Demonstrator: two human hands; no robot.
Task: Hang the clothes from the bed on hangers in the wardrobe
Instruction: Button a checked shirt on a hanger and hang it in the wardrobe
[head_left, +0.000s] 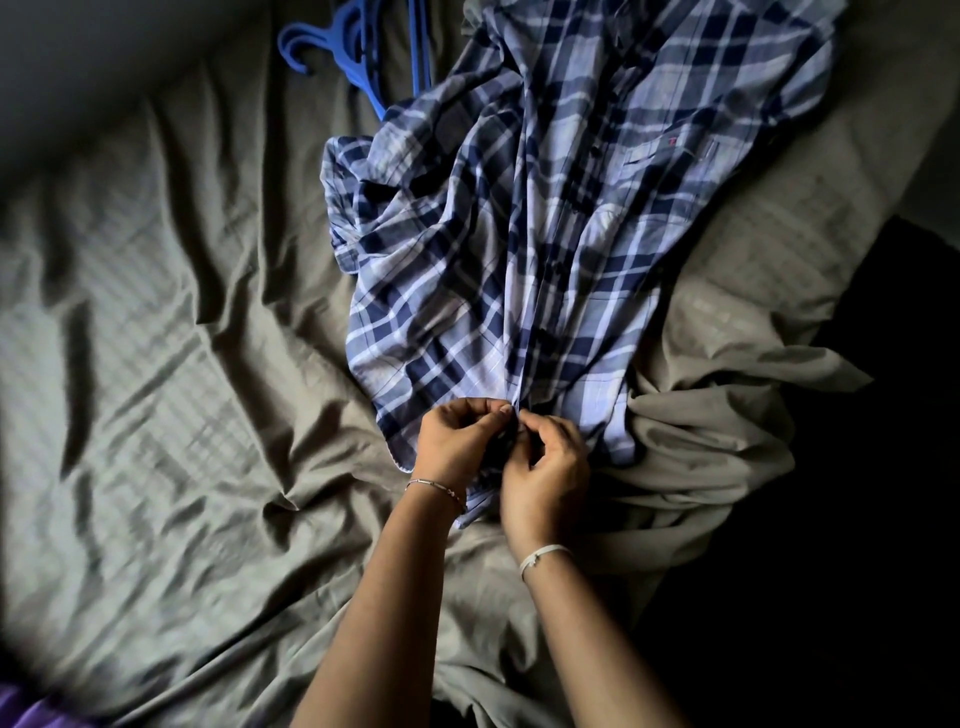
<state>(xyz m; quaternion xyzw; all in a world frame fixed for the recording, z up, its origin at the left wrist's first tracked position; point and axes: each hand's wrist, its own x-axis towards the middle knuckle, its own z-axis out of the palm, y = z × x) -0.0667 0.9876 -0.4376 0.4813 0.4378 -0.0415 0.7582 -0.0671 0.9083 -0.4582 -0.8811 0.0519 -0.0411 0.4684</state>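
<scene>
Plaid shirt (545, 234) spread front-up on the bed (182, 364), collar end far, hem nearest, one sleeve (363, 197) bunched at the left. Placket (524, 312) pinched just above the hem by both hands: left hand (457, 441) with thumb and fingers (500, 411) curled onto one edge, right hand (545, 478) with fingers (536, 422) pressed together on the other, tips nearly touching. Looks like work on the lowest button — fastening or undoing, cannot tell, with the button itself lost in shadow. Blue hangers (353, 47) stacked at the far side, just beside the shirt's upper left edge, perhaps tucked under it.

Trouble from here: dim light plus a dark button, so easy to miss the hole or pair it with the wrong one, leaving the front skewed on a hanger. With a hard tug on thin cloth — strained thread, or the whole shirt dragged down the bed. Bunched sleeve apt to snag on lifting. Hangers close enough to be swept along with the fabric and knocked off the bed if grabbed carelessly.
</scene>
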